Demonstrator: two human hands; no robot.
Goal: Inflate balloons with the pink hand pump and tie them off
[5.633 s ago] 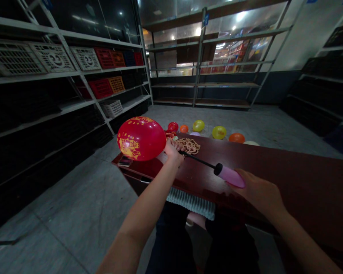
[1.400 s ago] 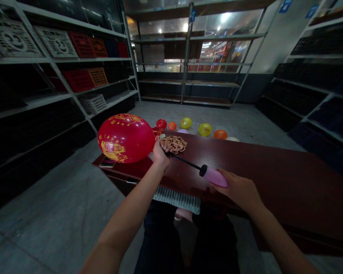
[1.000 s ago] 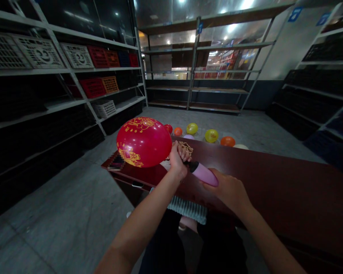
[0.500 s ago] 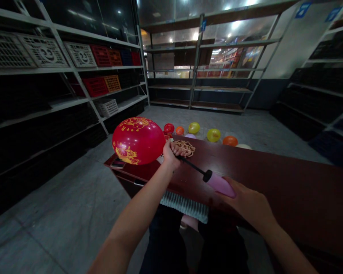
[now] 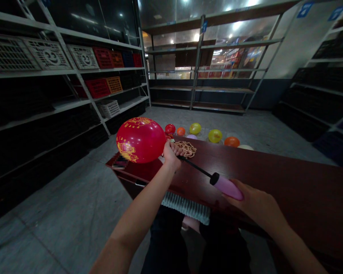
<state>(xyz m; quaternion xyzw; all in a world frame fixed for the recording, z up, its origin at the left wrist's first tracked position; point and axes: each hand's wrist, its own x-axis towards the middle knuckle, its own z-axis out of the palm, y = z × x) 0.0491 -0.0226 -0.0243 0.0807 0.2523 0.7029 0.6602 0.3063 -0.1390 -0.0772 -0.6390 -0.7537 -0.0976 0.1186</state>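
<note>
A large red balloon (image 5: 141, 140) with yellow printed figures lies on its side above the left end of the table. My left hand (image 5: 171, 154) is closed around the balloon's neck, where it meets the front end of a balloon pump. The nozzle is hidden in my fingers. A thin black rod runs from there to the pump's pink body (image 5: 228, 187), which my right hand (image 5: 253, 201) grips. Just behind my left hand, a heap of uninflated tan balloons (image 5: 187, 149) appears to lie on the table.
The dark red table (image 5: 274, 171) stretches right. Beyond its far edge are several small balloons, among them a yellow balloon (image 5: 215, 136) and an orange balloon (image 5: 231, 142). A ribbed grey-blue cloth (image 5: 185, 207) hangs near my lap. Shelves with crates (image 5: 97, 88) stand left.
My right hand has drawn the pink pump body back to the right, and more of the black rod shows. The red balloon looks slightly smaller. My left hand keeps its grip.
</note>
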